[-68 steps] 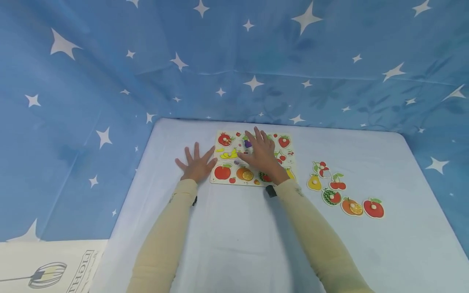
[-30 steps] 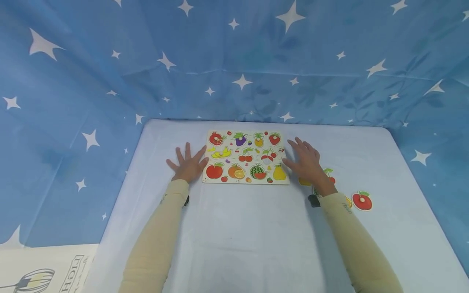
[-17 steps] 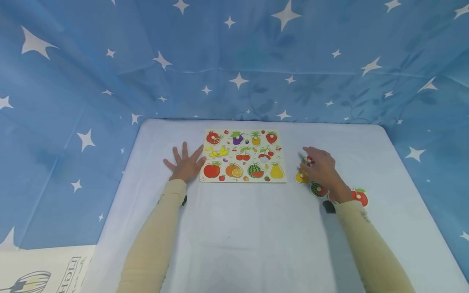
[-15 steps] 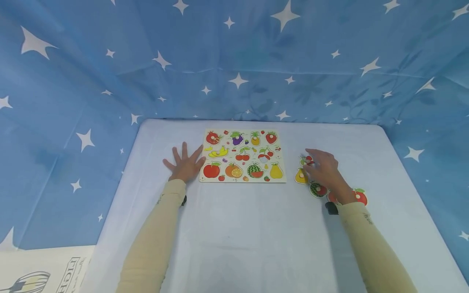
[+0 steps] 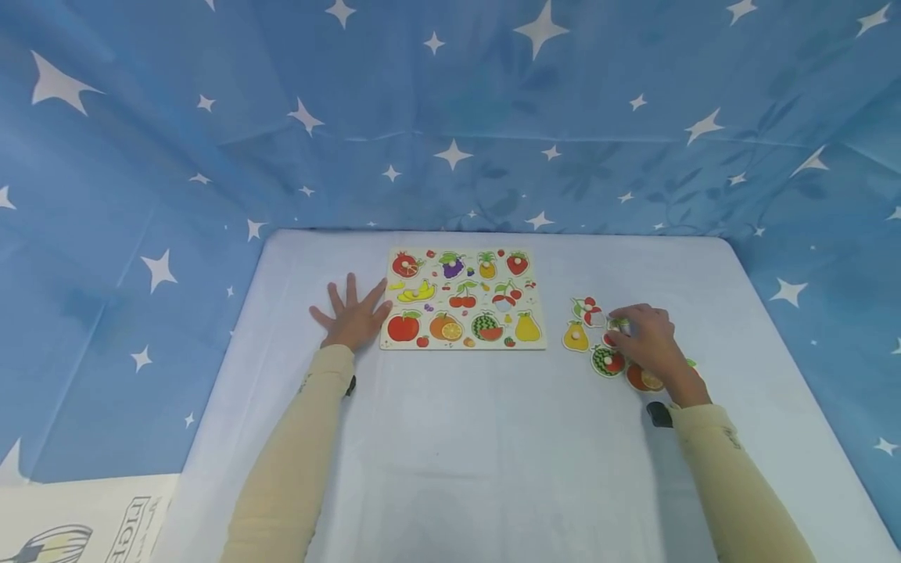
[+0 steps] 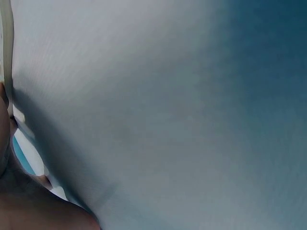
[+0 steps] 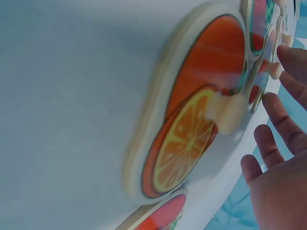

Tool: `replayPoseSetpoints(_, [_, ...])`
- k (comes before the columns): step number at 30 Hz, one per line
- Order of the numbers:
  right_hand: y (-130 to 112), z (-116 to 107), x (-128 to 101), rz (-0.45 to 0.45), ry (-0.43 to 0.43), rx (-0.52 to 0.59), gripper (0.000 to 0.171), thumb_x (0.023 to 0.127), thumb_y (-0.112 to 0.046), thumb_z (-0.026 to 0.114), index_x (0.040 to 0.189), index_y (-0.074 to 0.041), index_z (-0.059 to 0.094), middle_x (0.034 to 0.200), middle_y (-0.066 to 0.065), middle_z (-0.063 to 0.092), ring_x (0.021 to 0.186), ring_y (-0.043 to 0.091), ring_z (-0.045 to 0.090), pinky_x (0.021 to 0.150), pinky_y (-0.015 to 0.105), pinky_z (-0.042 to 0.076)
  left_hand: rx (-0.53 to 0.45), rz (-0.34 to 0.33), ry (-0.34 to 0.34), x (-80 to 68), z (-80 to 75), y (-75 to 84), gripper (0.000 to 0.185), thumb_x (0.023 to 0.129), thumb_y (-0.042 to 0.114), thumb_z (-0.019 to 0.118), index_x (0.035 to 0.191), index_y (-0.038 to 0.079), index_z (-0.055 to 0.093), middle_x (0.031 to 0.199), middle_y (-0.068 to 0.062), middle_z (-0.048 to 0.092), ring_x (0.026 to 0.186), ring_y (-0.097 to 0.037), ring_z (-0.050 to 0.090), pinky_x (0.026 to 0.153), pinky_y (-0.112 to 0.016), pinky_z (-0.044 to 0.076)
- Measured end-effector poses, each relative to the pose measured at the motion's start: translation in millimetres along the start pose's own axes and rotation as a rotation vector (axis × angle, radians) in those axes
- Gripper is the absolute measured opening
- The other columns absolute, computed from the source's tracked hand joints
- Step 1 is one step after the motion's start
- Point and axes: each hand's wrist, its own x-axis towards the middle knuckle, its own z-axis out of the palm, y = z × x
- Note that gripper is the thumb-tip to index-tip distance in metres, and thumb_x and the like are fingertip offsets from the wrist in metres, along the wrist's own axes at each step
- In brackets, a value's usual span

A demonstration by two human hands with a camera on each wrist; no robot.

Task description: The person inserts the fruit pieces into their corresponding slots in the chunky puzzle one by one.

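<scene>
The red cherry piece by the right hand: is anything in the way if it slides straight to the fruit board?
Yes. Between the knobbed red cherry piece and the cream rectangular fruit board, the flat yellow pear piece and red-and-white fruit piece lie. Nothing visible stands between the right hand and the cherry piece.

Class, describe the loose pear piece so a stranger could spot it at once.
On the white table, find the fruit puzzle board. Just right of its lower right corner lies the pear piece, the only yellow, pear-shaped one among the loose pieces.
</scene>
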Motion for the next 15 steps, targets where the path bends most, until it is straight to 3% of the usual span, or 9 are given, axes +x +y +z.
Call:
replayPoseSetpoints(8, [2.7,-1.1,-4.9,0.041,0.01,0.028,0.03,0.102,-0.018,0.073,0.118,0.007,0.07,0.143,0.035,0.047,0.134,0.06,0.03,0.105,0.08,0.029,-0.005,0.004,0.006,-0.1,-0.1,-1.7,0.069,0.112,0.056,0.039,0.173,0.033,0.017,0.176,-0.018,-0.022,0.154,-0.051,-0.03,0.107,-0.083,-0.021])
replayPoseSetpoints(15, [1.9,-1.9,-6.4,0.033,0.029,0.016,0.025,0.103,-0.016,0.071,0.114,0.006,0.07,0.142,0.036,0.048,0.137,0.062,0.028,0.107,0.082,0.024,-0.003,-0.001,0.002,4.1,2.1,-2.3,0.07,0.112,0.057,0.039,0.173,0.034,0.016,0.176,-0.017,-0.022,0.154,-0.05,-0.031,0.107,-0.083,-0.022])
